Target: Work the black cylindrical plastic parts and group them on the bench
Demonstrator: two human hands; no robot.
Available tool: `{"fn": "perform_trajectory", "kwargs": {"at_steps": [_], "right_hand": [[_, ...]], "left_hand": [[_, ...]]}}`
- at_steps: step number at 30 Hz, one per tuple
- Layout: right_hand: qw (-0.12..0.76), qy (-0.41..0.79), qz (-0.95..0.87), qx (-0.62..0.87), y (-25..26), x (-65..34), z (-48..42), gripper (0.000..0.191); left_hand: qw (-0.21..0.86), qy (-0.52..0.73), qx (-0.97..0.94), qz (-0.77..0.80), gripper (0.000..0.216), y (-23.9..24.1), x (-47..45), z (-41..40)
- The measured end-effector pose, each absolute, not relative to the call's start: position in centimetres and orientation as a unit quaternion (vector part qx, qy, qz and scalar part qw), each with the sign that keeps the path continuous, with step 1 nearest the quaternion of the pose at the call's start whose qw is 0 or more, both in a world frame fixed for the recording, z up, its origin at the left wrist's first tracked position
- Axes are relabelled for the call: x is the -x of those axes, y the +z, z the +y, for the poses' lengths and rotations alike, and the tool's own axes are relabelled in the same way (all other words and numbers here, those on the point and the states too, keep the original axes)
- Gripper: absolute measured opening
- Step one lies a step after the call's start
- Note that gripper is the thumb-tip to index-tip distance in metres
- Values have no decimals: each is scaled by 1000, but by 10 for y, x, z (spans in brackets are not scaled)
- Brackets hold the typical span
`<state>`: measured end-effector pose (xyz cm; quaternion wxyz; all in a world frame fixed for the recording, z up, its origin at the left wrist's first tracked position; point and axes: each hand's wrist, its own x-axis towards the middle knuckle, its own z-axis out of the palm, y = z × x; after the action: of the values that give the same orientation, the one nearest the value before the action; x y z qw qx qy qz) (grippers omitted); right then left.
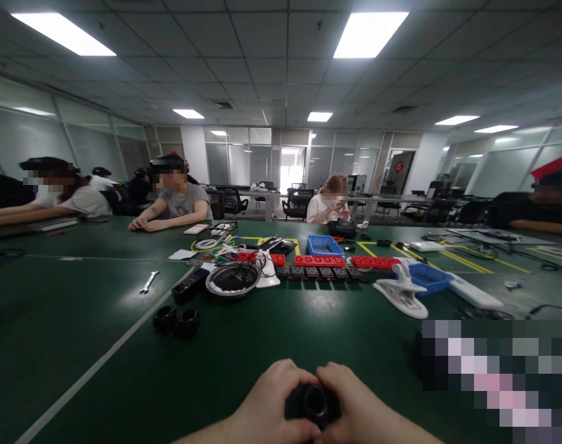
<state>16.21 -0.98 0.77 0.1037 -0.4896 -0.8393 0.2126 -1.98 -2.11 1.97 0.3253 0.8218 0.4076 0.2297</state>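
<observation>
Both hands meet at the bottom centre around a black round part [314, 401] with a ring-shaped opening in its top. My left hand [271, 398] curls round its left side, thumb low and fingers over the far edge. From the right, my right hand [355, 401] grips the same part, with its fingertips close to those of the left. Much of the part's side is hidden by the hands. On the green table, left of my hands, two black wheel-like pieces [165, 320] stand side by side.
Beyond my hands lie a round metal dish [233, 281], red socket strips [320, 261], a white clip stand [403, 290] and blue trays [324, 245]. A wrench [149, 282] rests on the green table [100, 339] at left. Several people sit around; a blurred patch covers the lower right.
</observation>
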Motion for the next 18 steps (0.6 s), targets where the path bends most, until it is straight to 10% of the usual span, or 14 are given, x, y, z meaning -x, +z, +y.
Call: {"fn": "perform_trajectory", "kwargs": {"at_steps": [5,9,18], "right_hand": [[142,117,-837,515,2,-153,-18,40],[141,237,-862,425,13,-166,-14,57],[102,315,-875,352,22,-180,0,30]], "left_hand": [[315,249,-793,458,37,19,15,-24],[365,235,-799,417,44,16,21,-18],[383,214,-816,376,45,19,21,-16]]}}
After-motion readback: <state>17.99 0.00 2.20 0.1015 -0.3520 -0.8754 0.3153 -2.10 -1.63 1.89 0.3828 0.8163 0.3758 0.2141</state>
